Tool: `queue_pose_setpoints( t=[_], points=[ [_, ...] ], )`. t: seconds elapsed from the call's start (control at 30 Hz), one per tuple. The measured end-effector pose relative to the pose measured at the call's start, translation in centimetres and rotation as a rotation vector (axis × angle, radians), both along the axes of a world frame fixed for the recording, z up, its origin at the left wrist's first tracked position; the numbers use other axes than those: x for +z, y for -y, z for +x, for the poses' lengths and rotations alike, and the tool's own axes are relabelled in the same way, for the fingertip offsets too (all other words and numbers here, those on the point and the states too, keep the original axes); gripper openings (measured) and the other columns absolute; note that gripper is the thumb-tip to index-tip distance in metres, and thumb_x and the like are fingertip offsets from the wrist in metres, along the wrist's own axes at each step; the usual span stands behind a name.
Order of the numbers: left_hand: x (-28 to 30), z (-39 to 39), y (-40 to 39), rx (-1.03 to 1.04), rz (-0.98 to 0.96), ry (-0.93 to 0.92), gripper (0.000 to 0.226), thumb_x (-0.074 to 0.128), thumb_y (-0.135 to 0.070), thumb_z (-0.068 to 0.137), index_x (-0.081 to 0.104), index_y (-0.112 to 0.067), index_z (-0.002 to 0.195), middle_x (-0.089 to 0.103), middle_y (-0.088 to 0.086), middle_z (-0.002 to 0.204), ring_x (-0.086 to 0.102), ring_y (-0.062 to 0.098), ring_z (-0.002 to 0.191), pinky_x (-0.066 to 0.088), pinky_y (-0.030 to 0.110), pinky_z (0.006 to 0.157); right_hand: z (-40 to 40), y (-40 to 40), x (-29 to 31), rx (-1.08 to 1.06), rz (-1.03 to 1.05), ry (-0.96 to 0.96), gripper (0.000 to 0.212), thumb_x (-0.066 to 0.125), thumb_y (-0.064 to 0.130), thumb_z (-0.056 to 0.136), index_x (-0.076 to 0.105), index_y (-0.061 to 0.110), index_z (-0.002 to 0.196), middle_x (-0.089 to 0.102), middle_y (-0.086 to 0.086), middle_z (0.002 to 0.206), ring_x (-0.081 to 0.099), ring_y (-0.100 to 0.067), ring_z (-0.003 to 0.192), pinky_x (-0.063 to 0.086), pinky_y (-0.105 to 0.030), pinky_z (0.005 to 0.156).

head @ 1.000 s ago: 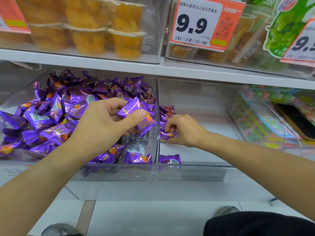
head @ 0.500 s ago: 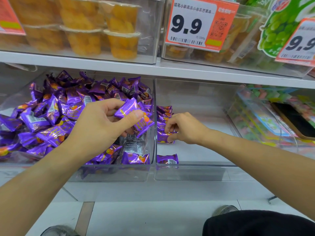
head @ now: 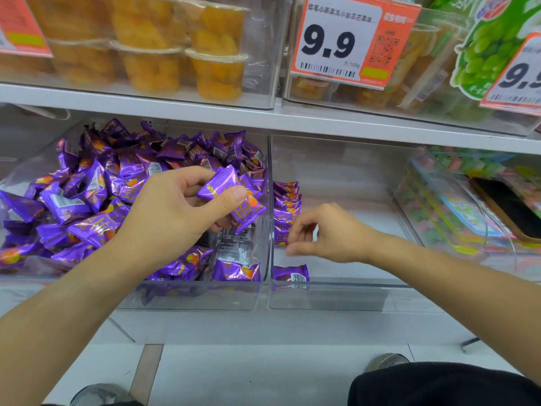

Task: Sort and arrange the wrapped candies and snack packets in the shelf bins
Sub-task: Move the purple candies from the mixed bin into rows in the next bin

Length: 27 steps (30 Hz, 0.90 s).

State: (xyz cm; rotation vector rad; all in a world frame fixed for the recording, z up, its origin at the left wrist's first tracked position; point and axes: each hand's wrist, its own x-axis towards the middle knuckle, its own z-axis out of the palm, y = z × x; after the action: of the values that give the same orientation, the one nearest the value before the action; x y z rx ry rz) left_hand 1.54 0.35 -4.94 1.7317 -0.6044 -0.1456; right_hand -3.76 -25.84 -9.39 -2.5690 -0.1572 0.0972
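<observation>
A loose pile of purple wrapped candies [head: 87, 194] fills the clear left bin [head: 190, 297]. Above that bin's right side, my left hand [head: 169, 218] pinches a couple of purple candies [head: 222, 186] between thumb and fingers. The clear middle bin [head: 336, 294] holds a neat row of purple candies [head: 287, 200] along its left wall. One single candy [head: 289, 272] lies at its front. My right hand [head: 330, 232] is inside the middle bin. Its fingers are loosely curled beside the near end of the row and hold nothing.
A third clear bin [head: 439, 206] at the right holds mixed colourful sweets and a flat dark object [head: 509, 209]. The white shelf [head: 175, 109] above carries orange fruit cups [head: 216, 71] and a 9.9 price tag [head: 351, 42]. Most of the middle bin's floor is bare.
My right hand has let go of the candy at the near end of the row and drawn back slightly to the right. My left hand still holds its candies in the same place.
</observation>
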Motion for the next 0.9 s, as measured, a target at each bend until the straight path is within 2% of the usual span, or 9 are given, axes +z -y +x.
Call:
queue_pose_setpoints(
  t=[0.07,0.17,0.3,0.47,0.57,0.63,0.73,0.8,0.9],
  points=[
    [0.0,0.1,0.0,-0.002,0.002,-0.005,0.027,0.072,-0.044,0.075,0.073,-0.022,0.091,0.074,0.006,0.074,0.07,0.025,0.065,0.058,0.028,0.062,-0.7,-0.8,-0.4,0.119,-0.084,-0.105,0.032,0.087,0.038,0.073,0.075,0.02,0.096,0.072,0.005,0.086,0.065,-0.009,0.077,0.049,-0.017,0.068],
    [0.0,-0.1,0.1,-0.004,0.005,-0.003,0.031,0.072,-0.046,0.073,0.074,-0.022,0.092,0.075,0.006,0.076,0.071,0.027,0.067,0.057,0.033,0.064,-0.8,-1.4,-1.2,0.219,-0.225,-0.156,0.047,0.089,0.038,0.068,0.073,0.019,0.107,0.071,0.004,0.094,0.063,-0.013,0.08,0.052,-0.024,0.075],
    [0.0,-0.1,0.1,0.009,0.005,0.001,0.034,0.072,-0.051,0.07,0.074,-0.024,0.091,0.075,0.005,0.075,0.071,0.027,0.066,0.055,0.035,0.065,-0.5,-1.0,-1.2,0.202,-0.196,-0.195,0.033,0.081,0.018,0.076,0.071,0.017,0.108,0.071,0.003,0.096,0.065,-0.011,0.081,0.053,-0.023,0.077],
    [0.0,0.0,0.0,0.008,0.005,-0.013,0.034,0.072,-0.05,0.069,0.074,-0.023,0.09,0.075,0.005,0.075,0.07,0.026,0.065,0.057,0.026,0.062,-0.4,0.3,-0.6,0.086,-0.112,-0.207,0.018,0.069,0.016,0.088,0.071,0.021,0.105,0.073,0.004,0.099,0.062,0.001,0.079,0.049,-0.016,0.075],
    [0.0,0.0,0.1,0.002,0.008,-0.008,0.032,0.072,-0.05,0.071,0.074,-0.024,0.09,0.075,0.006,0.075,0.07,0.027,0.066,0.057,0.026,0.062,-0.4,0.4,-0.8,0.106,-0.22,-0.137,0.022,0.059,0.019,0.096,0.07,0.021,0.115,0.069,0.009,0.104,0.058,-0.006,0.084,0.042,-0.016,0.076],
    [0.0,-0.1,0.2,-0.004,0.01,-0.004,0.03,0.072,-0.047,0.073,0.074,-0.023,0.091,0.075,0.006,0.076,0.07,0.028,0.067,0.057,0.028,0.062,-0.4,0.3,-1.1,0.11,-0.233,-0.101,0.023,0.057,0.022,0.098,0.069,0.022,0.117,0.066,0.011,0.101,0.056,-0.008,0.084,0.044,-0.021,0.079],
    [-0.1,-0.1,0.2,-0.006,0.006,-0.004,0.03,0.072,-0.045,0.073,0.073,-0.022,0.092,0.075,0.005,0.075,0.07,0.027,0.066,0.057,0.027,0.061,-0.3,0.3,-1.2,0.097,-0.233,-0.06,0.021,0.062,0.034,0.096,0.07,0.022,0.111,0.068,0.01,0.103,0.055,-0.006,0.082,0.047,-0.025,0.08],
    [0.0,-0.1,0.1,0.001,0.011,0.0,0.03,0.072,-0.046,0.073,0.073,-0.022,0.091,0.074,0.006,0.073,0.07,0.027,0.065,0.058,0.028,0.062,-0.3,0.4,-1.3,0.101,-0.228,-0.051,0.031,0.069,0.045,0.089,0.069,0.022,0.109,0.067,0.01,0.103,0.055,-0.005,0.081,0.047,-0.023,0.079],
    [-0.1,0.0,0.0,0.005,0.009,0.0,0.031,0.072,-0.047,0.073,0.073,-0.021,0.091,0.074,0.007,0.073,0.069,0.028,0.065,0.059,0.029,0.063,-0.2,0.3,-1.6,0.13,-0.264,-0.027,0.034,0.079,0.038,0.081,0.07,0.022,0.109,0.069,0.009,0.103,0.052,-0.005,0.08,0.048,-0.025,0.08]
  ],
)
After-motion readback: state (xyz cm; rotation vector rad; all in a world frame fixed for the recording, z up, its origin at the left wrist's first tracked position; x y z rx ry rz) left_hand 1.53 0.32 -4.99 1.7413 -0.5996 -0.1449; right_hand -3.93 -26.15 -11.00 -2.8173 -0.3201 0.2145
